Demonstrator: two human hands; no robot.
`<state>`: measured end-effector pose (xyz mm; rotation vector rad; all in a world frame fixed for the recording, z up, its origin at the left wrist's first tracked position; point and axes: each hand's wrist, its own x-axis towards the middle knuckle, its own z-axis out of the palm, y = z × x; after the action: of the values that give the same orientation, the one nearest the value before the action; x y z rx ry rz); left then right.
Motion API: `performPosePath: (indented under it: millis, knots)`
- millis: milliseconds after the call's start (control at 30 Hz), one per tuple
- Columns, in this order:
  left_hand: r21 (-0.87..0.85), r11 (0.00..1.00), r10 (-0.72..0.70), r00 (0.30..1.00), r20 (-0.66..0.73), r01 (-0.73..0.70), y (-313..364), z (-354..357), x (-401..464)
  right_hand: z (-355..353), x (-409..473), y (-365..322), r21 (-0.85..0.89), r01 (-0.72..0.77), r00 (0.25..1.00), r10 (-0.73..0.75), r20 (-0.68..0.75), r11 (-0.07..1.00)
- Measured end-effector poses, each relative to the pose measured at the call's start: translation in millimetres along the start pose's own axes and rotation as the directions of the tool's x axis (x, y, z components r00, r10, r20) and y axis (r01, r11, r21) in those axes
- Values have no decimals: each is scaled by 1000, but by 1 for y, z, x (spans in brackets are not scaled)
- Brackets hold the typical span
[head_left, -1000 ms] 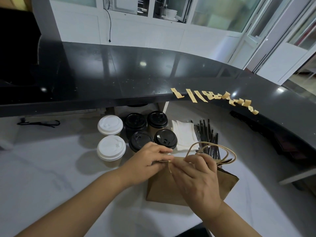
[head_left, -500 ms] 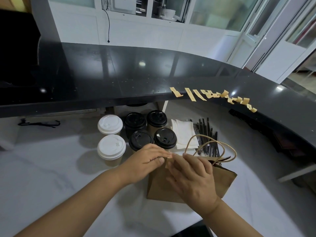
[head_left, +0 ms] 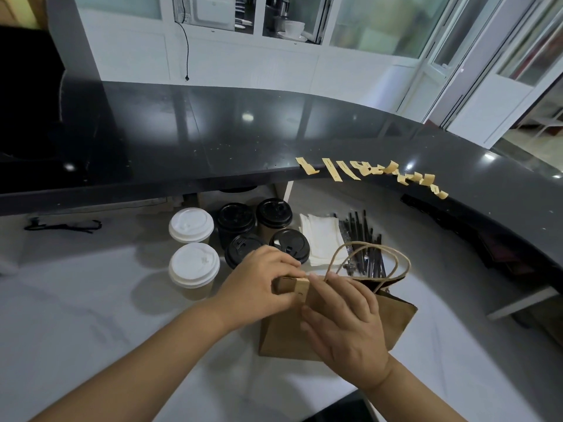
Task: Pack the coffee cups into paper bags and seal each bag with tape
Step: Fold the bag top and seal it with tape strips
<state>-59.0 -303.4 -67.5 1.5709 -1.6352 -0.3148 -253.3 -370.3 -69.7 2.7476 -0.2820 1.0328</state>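
While the left hand (head_left: 259,287) pinches the folded top of the paper bag (head_left: 396,318), the right hand (head_left: 344,324) presses a tape strip (head_left: 302,290) over the fold with relaxed fingers. Six lidded cups (head_left: 195,266) stand just behind.

Left hand (head_left: 259,287) curled in a pinching grip, right hand (head_left: 344,324) flat, fingers extended, hands touching.

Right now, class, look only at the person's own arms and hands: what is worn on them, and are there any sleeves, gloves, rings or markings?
Both forearms are bare up to the picture's bottom edge, with no sleeve showing. The left hand and right hand wear no gloves. No ring, watch, bracelet or marking can be seen on either wrist or on the fingers that show.
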Motion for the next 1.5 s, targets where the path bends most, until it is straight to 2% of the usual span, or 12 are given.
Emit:
performPosePath:
  millis: [167, 267, 567, 800, 1000, 1167, 1267, 1367, 1433, 1500]
  knots:
    - [21, 998, 60, 989, -133, -58, 9, 3, 6, -6, -6, 0, 30, -63, 996, 65, -68, 998]
    - [-5, 997, 79, 983, -163, -80, 12, 6, 7, -11, -10, 2, 8, -95, 993, 96, -67, 995]
    - [-110, 994, 10, 996, -92, -20, 14, 3, 7, -15, -23, -4, -17, -182, 981, 181, -64, 983]
    - [-167, 982, -101, 993, -66, 89, 11, 3, 4, -17, -29, -17, -62, -241, 970, 237, -57, 969]
    - [-138, 980, -150, 988, -36, 144, 8, 2, -2, -19, -37, -32, -90, -294, 955, 290, -56, 952]
    - [-37, 985, -169, 986, -10, 169, 9, 1, -4, -21, -44, -35, -106, -365, 931, 360, -62, 925]
    - [34, 981, -190, 981, 31, 189, 12, -1, -7, -27, -43, -30, -24, -463, 879, 455, -144, 886]
    - [90, 969, -239, 966, 99, 231, 18, -3, -10, -37, -40, -20, 144, -580, 761, 597, -255, 802]
    - [124, 964, -250, 963, 104, 237, 22, -4, -11, -44, -39, -8, 234, -662, 666, 702, -254, 712]
    - [121, 966, -236, 970, 61, 227, 29, -3, -12, -49, -39, 4, 291, -728, 592, 783, -188, 621]
